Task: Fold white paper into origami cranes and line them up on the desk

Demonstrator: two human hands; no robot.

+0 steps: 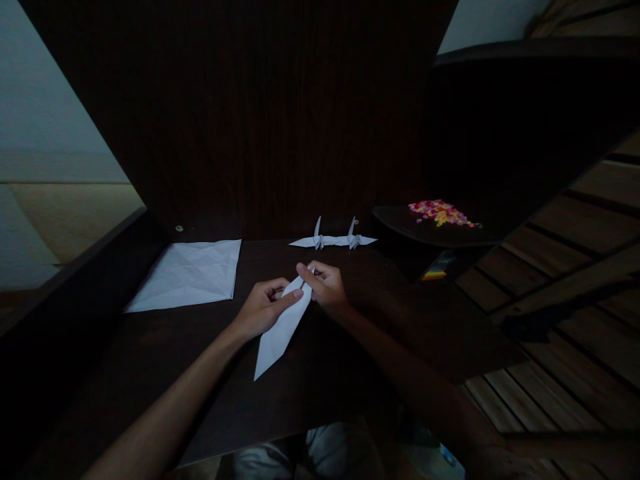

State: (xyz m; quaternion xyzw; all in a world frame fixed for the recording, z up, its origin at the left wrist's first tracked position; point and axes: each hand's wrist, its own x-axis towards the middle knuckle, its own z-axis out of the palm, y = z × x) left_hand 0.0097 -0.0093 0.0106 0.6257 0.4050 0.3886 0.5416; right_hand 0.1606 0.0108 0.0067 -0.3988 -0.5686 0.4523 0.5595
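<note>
A white folded paper (283, 337), long and pointed at its near end, slants between my two hands above the dark table. My left hand (265, 305) grips its left side, thumb lying across the upper face. At the far tip my right hand (324, 287) pinches the paper between thumb and fingers, by a narrow slit between two flaps. The fingers beneath the paper are partly hidden. Just beyond my hands stand two white origami cranes (333, 241), side by side against the back panel.
Creased white paper sheets (193, 275) lie flat at the table's left. A raised side board (75, 280) edges that side. On a small corner shelf (400, 225) at the right sits a heap of pink, red and yellow bits (443, 212). Wooden slats (575, 373) show beyond the table's right.
</note>
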